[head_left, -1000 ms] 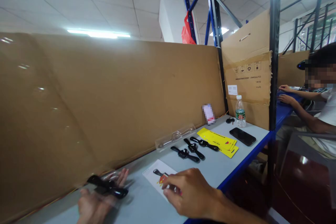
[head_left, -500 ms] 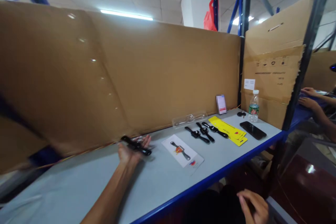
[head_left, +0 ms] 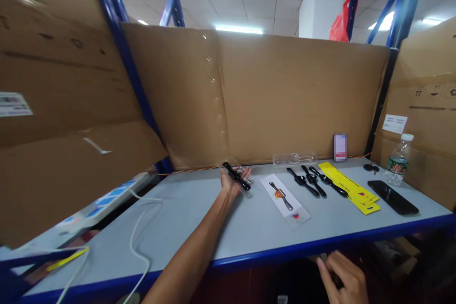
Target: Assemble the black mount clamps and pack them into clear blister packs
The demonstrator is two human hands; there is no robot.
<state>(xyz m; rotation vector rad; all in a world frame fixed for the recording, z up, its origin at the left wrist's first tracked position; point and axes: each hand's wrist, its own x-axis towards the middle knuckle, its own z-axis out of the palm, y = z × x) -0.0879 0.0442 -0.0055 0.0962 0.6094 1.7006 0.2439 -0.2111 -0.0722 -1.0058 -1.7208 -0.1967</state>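
My left hand (head_left: 231,184), palm up over the table, holds a black two-handled tool (head_left: 236,176) lying in a clear plastic tray. To its right on the table is a printed card (head_left: 285,201) picturing a similar tool. Several black tools (head_left: 309,181) lie side by side beyond the card, next to yellow cards (head_left: 347,185). Behind them an empty clear tray (head_left: 295,158) rests by the cardboard wall. My right hand (head_left: 344,278) is low, in front of the table edge, its fingers curled; whether anything is between them is hidden.
On the right are a black phone (head_left: 393,197), a water bottle (head_left: 397,164), a small dark object (head_left: 371,167) and an upright phone (head_left: 340,147). A power strip (head_left: 103,202) and white cables (head_left: 133,237) lie at left. Cardboard walls (head_left: 285,95) enclose the table (head_left: 185,218).
The view has swung left, bringing the power strip and left cardboard wall into sight. My left hand still holds the tool in its tray, and my right hand remains low.
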